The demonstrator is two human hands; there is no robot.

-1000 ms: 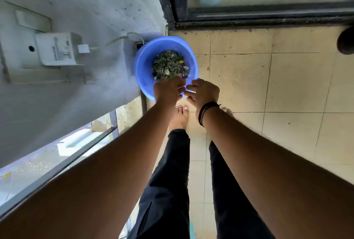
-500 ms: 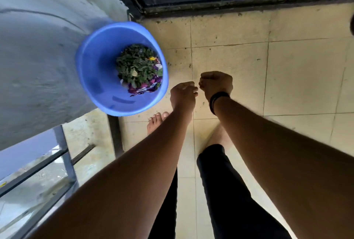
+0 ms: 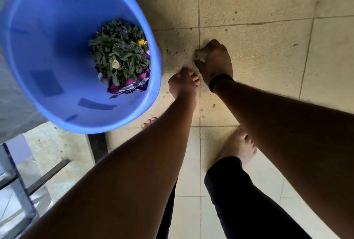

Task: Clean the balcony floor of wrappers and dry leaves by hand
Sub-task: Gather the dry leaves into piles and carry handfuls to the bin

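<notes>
At the upper left of the frame the blue bucket [image 3: 57,78] already holds a heap of dry leaves [image 3: 118,53] and a purple wrapper [image 3: 132,85]. At centre the left hand [image 3: 183,83] is down at the balcony floor [image 3: 258,18], fingers curled; whether it grips anything I cannot tell. Just right of it the right hand [image 3: 216,60] pinches a small pale scrap [image 3: 200,56]. This looks like the gathering step; next, the scrap likely needs carrying left into the bucket.

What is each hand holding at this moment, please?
Left hand: fingers curled, contents cannot be told.
Right hand: grips a small pale scrap.
</notes>
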